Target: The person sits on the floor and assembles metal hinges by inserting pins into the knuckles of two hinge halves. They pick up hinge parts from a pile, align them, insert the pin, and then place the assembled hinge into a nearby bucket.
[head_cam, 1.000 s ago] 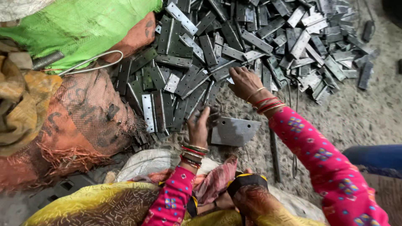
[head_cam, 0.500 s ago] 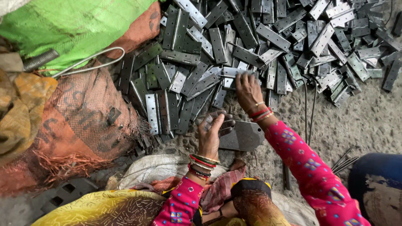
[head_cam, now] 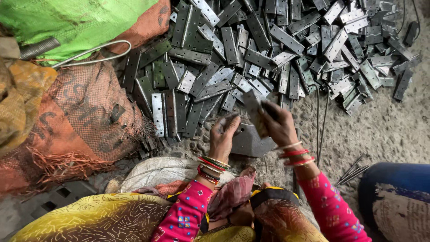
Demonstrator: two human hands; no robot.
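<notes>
Steel hinge leaf [head_cam: 253, 112] pinched in the right hand [head_cam: 277, 125] wants steadying by the open left hand [head_cam: 222, 136] above the flat plate [head_cam: 251, 142].

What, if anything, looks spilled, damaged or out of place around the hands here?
The metal hinges lie in a loose, jumbled heap on the gritty floor, not stacked. The orange mesh sack is frayed along its edge. The right hand holds one hinge; the left hand is beside it.

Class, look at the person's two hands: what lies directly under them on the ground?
A flat grey metal block sits under the left hand and right hand, on gritty floor. Its middle is covered.
</notes>
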